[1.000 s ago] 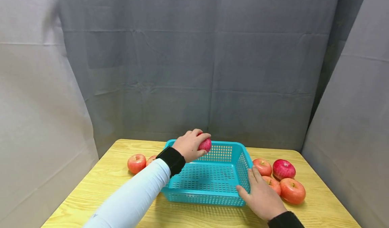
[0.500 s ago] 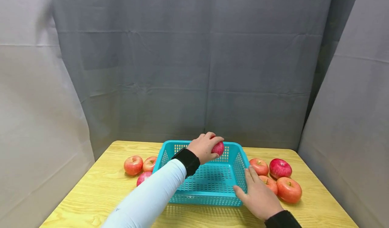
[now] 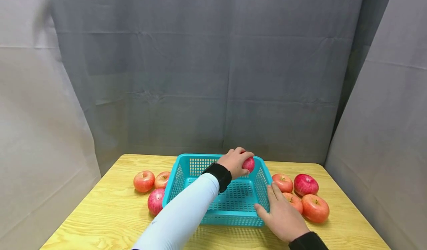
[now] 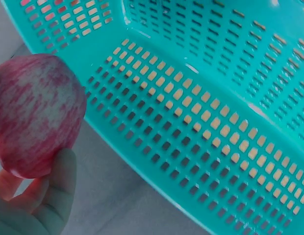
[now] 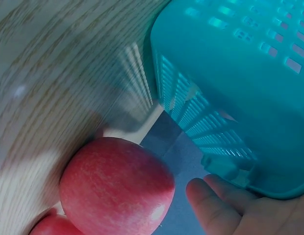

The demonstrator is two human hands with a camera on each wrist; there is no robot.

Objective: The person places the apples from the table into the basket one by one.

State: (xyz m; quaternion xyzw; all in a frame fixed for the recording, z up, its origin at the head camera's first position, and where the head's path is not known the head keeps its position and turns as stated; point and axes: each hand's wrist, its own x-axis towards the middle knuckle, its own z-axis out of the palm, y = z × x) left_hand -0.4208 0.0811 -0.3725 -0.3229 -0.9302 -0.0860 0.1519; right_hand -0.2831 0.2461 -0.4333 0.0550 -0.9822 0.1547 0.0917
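Left hand (image 3: 234, 164) grasps dark-red apple (image 3: 248, 164) above basket (image 3: 233, 219); right hand (image 3: 282, 216), fingers straight, touches basket side (presumably bracing).

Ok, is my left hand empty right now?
No, the left hand is holding a round, mottled pinkish-red fruit.

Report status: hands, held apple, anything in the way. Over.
Left hand holds dark red apple at far right corner of turquoise basket. Right hand against basket's right side. Left forearm hides part of basket; no obstruction visible by apple.
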